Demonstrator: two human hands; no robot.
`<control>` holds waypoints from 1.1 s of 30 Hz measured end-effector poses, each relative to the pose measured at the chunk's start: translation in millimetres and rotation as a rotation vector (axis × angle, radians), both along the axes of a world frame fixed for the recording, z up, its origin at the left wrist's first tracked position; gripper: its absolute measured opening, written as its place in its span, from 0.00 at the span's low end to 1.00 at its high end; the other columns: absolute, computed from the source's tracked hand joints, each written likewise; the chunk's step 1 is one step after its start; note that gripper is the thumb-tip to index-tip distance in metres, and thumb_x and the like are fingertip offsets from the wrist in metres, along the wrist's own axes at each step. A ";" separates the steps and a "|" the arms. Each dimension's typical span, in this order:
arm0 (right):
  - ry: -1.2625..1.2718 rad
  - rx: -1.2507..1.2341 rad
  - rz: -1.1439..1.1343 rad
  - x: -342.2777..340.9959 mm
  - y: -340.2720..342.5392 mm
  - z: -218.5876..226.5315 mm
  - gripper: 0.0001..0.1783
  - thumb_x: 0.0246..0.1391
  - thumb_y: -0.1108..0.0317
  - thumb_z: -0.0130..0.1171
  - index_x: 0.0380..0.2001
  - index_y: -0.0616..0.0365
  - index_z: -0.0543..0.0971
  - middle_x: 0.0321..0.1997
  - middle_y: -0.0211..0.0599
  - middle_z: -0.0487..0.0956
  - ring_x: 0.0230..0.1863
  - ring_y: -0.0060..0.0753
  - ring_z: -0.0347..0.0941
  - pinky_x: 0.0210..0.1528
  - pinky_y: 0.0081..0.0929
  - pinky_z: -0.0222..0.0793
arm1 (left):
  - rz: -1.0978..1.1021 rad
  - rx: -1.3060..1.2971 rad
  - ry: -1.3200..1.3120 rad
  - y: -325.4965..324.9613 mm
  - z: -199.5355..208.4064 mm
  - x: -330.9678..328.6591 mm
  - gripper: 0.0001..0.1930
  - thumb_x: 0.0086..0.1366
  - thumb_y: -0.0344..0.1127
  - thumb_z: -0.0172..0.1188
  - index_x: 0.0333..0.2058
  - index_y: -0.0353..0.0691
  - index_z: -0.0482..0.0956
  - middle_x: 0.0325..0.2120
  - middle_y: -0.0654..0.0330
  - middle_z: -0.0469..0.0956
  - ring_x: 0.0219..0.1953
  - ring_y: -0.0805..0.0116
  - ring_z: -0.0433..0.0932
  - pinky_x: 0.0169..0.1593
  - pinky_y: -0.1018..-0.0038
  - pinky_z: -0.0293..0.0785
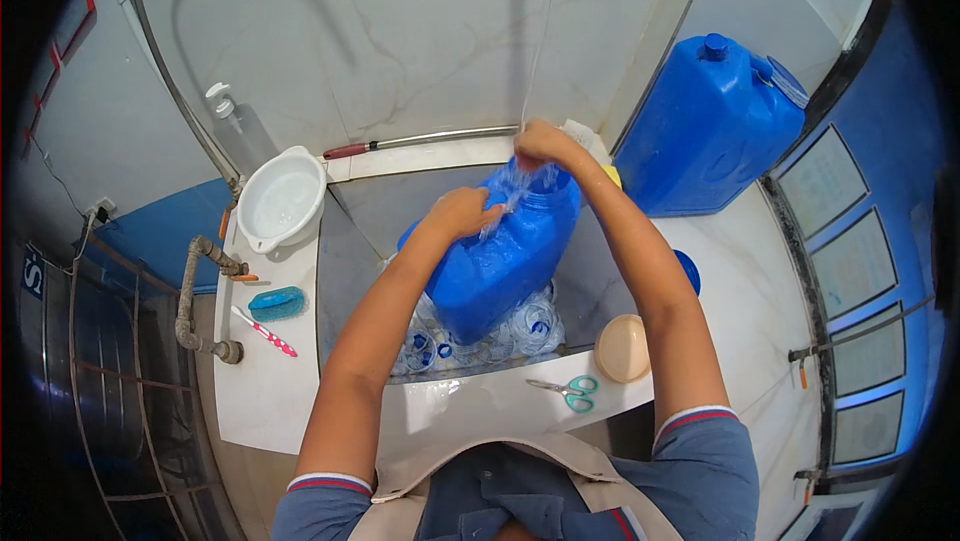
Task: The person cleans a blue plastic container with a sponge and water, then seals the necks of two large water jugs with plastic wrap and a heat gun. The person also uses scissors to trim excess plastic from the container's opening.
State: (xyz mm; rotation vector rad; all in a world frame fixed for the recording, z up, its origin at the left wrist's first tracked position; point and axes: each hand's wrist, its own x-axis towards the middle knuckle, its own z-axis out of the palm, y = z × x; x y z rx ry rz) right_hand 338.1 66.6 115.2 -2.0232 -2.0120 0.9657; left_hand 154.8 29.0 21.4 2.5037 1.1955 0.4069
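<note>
A blue plastic jerrycan (490,286) stands tilted in a grey sink basin (350,286), on top of several clear plastic bottles or cups with blue parts (535,326). My left hand (463,213) is closed at the jerrycan's top, around its handle area. Close to the wide neck, my right hand (546,144) is closed, with its fingers bent downward; what it holds is hidden. Clear, glistening streaks (512,186) run between the two hands over the jerrycan; I cannot tell whether they are water or clear plastic.
A second blue jerrycan (685,126) stands on the right counter. At left are a white basin (283,199), a pump bottle (240,131), a blue brush (277,303) and a pink toothbrush (265,333). Scissors (570,392) and a beige bowl (622,349) lie in front; a red-handled rod (420,142) lies behind.
</note>
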 end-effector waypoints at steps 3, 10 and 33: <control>-0.015 -0.157 0.071 29.1 21.0 -91.9 0.34 0.59 0.44 0.38 0.50 0.66 0.71 0.55 0.54 0.70 0.58 0.44 0.64 0.56 0.40 0.61 | 0.052 -0.031 -0.067 -18.5 1.2 6.5 0.26 0.60 0.55 0.49 0.30 0.31 0.74 0.25 0.40 0.76 0.31 0.41 0.76 0.36 0.53 0.70; 0.084 -0.256 0.165 -22.0 -8.8 -80.3 0.43 0.56 0.36 0.36 0.56 0.68 0.63 0.62 0.54 0.59 0.64 0.50 0.53 0.63 0.41 0.49 | 0.243 0.015 -0.065 -43.0 -4.7 -12.6 0.25 0.61 0.53 0.50 0.32 0.30 0.73 0.24 0.40 0.76 0.30 0.41 0.76 0.36 0.52 0.71; -0.438 0.149 0.480 -4.6 -29.7 -59.9 0.28 0.43 0.44 0.60 0.39 0.57 0.79 0.38 0.40 0.80 0.44 0.38 0.75 0.51 0.47 0.60 | 0.194 -0.040 -0.259 -46.6 -3.0 -13.8 0.21 0.61 0.45 0.52 0.41 0.28 0.72 0.35 0.38 0.75 0.40 0.41 0.73 0.44 0.55 0.69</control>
